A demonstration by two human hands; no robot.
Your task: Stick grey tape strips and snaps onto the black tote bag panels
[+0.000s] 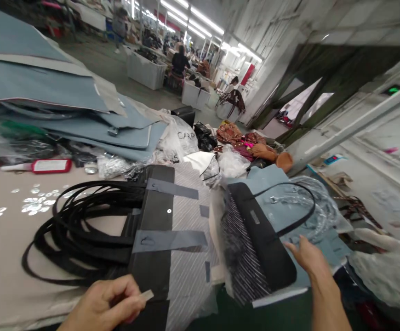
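The pale desk (7, 248) stands in a long workshop lit by tube lights. At its left, the loose clear discs (36, 202) could be swept out of place if the looped black handles (65, 239) were dragged across them. In the middle, those handles lie overlapped beside the stacked black handbags (157, 202), so lifting one bag might snag another. At right, a black handbag with a striped panel (260, 223) lies on blue-grey sheet material (264, 174), near the green floor; a careless pull could tip it over the edge. The left hand (112, 301) is closed, pinching a small pale strip (147, 295) that might slip loose. The right hand (305, 257) is open, thumb and finger apart, just beside that handbag; I cannot tell whether they touch.
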